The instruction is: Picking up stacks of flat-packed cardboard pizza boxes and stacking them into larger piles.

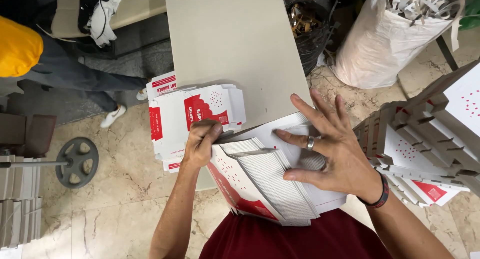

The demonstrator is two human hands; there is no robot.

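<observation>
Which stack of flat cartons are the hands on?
The fanned stack against the person's body, gripped by left hand and right hand; the others lie untouched.

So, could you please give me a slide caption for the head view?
Left hand pinches a flap while right hand steadies a stack of flat red-and-white cartons.

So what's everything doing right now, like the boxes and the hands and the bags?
Flat box stack: unfolded, fanned, tilted against the person's body.
Left hand: fingers pinching the stack's top corner.
Right hand: open, fingers spread on the stack.
Flat boxes on floor: lying piled.
Folded boxes: stacked at the right.
White bag: open, full of paper strips.
Grey board: lying flat.
</observation>
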